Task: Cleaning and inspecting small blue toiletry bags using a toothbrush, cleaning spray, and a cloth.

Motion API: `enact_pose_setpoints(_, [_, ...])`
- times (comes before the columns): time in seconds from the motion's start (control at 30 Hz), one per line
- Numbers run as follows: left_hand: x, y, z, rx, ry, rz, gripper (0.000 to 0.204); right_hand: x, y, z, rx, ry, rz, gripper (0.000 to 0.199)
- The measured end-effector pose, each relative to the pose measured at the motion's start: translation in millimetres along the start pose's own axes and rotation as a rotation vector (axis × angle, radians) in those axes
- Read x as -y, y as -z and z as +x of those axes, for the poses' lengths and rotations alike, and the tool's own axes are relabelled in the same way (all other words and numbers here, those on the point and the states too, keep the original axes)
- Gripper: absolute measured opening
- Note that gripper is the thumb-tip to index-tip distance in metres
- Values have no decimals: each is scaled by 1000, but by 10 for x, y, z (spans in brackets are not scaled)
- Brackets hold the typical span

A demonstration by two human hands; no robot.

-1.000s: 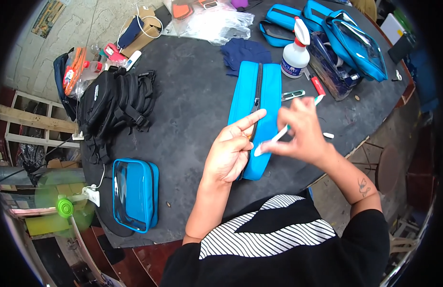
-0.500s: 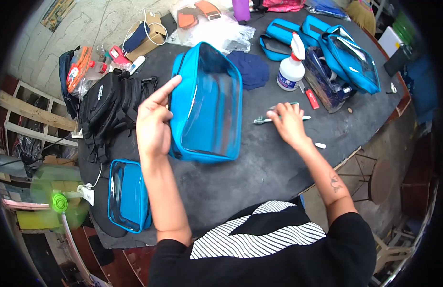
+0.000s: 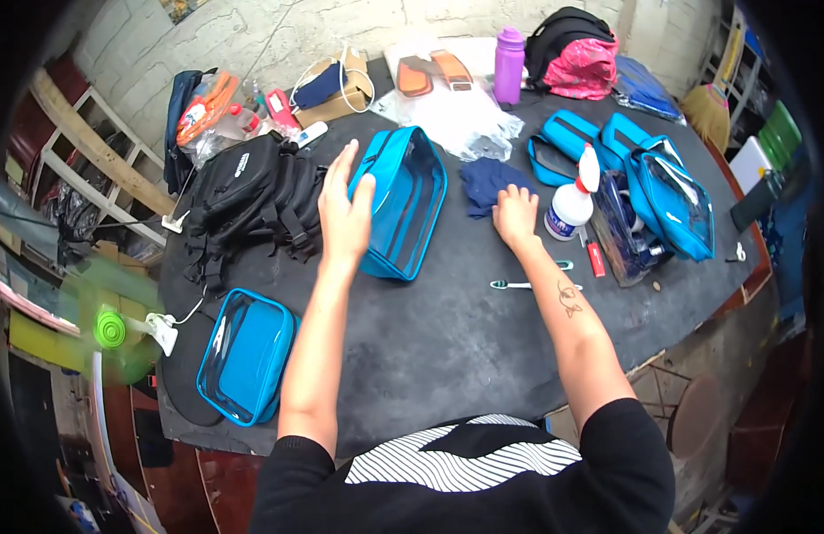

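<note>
My left hand [image 3: 345, 218] has its fingers stretched out and rests against the left side of a blue pouch [image 3: 421, 209] with a clear front panel. The pouch stands on the dark table, tilted a little. My right hand [image 3: 516, 214] reaches over the table with curled fingers, gripping the edge of a crumpled navy cloth [image 3: 485, 185]. Below it lies a toothbrush [image 3: 510, 285], partly hidden by my right forearm. A white spray bottle [image 3: 569, 212] with a red collar stands just right of that hand.
Nearer left lies a smaller blue clear pouch [image 3: 243, 356]. Black backpack [image 3: 252, 196] beyond it; a spinning green fan [image 3: 109, 329] at the left edge. More blue pouches [image 3: 670, 200], a red-handled cutter [image 3: 595, 260] and a purple bottle [image 3: 508, 67] are right and back.
My right hand has left the toothbrush and moved forward to the navy cloth. My left hand's fingers have straightened, and the pouch is now farther off, down on the table. The view has shifted.
</note>
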State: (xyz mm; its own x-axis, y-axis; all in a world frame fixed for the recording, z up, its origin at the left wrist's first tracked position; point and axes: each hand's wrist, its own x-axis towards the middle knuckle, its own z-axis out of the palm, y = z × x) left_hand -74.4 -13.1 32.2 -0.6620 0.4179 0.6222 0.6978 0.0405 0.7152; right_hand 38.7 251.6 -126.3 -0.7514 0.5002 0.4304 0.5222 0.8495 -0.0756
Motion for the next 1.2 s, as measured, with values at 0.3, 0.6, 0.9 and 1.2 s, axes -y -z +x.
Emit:
enact_pose_setpoints(0.3, [-543,-1098,-1022,255,506,-821,65,153,1393,-797,-175,-447,1458,20])
enact_pose_setpoints(0.6, [-1525,-1399,-1627,1113,308,-1573,78,-661,2321,-1885,-288,-492,711,49])
enact_pose_setpoints(0.9, [-605,-389,-901,-149,174,-375,23,-1317,3171,-2641,-96,-412,-368,32])
enact_pose_setpoints(1.2, [960,417,-558,-245,553,183,40,-1869,3867,-2939,-824,-268,-177,48])
